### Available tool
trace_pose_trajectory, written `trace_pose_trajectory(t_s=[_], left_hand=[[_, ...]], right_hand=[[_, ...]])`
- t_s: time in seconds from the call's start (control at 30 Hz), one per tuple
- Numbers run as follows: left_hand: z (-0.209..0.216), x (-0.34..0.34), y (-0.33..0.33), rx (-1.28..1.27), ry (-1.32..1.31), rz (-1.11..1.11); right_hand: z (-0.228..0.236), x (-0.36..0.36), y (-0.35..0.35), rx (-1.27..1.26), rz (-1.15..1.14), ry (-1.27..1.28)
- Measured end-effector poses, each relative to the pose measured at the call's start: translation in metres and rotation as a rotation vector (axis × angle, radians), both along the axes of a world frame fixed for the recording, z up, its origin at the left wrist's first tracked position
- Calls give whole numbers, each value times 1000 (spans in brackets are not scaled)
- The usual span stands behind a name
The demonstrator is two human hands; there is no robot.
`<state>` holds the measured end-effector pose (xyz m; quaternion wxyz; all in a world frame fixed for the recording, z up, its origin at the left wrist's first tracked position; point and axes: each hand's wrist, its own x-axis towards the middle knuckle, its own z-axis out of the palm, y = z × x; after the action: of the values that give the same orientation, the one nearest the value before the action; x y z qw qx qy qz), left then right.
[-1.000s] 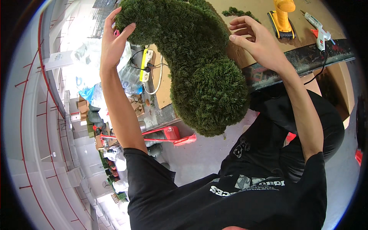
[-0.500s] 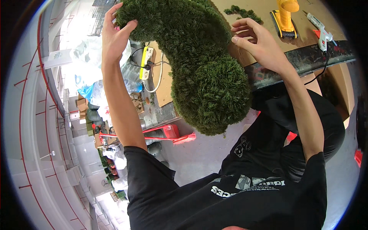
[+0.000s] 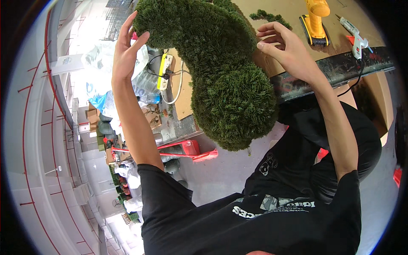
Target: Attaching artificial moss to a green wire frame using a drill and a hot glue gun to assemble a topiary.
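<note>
A large figure shape of dense green artificial foliage (image 3: 233,100) lies over the table edge, its rounded lobe nearest me. My left hand (image 3: 127,53) is beside the foliage's far left end, thumb and fingers spread; the fingertips are at its edge, and I cannot tell whether they touch. Close to the foliage's right side, my right hand (image 3: 285,49) hovers over the table with loosely bent fingers, a gap below them and nothing in it. Behind it lies a small loose clump of green sprigs (image 3: 272,18).
On the brown tabletop (image 3: 293,42) to the right stand a yellow cordless tool (image 3: 316,25) and a glue gun (image 3: 357,40) with a hanging cord. At left are a power strip (image 3: 165,70) and clear plastic bags (image 3: 95,63). A red broom (image 3: 206,155) and dustpan (image 3: 191,147) are below.
My left hand has drawn slightly down and off the foliage's far left end, its fingers straighter. My right hand and the foliage stay nearly where they were.
</note>
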<state>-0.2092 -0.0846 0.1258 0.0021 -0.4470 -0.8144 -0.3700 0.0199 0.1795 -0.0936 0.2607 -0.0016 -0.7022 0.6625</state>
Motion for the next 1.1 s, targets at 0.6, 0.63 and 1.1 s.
trace_pose_trajectory(t_s=[0.6,0.63,1.1], left_hand=[[-6,3,6,3,86,86],[-5,2,6,3,86,85],[-11,19,6,-91,695,158]], right_hand=[[-2,-3,-3,-3,11,1],[-2,-2,-3,-5,11,-4],[-6,-2,2,17,2,-6]])
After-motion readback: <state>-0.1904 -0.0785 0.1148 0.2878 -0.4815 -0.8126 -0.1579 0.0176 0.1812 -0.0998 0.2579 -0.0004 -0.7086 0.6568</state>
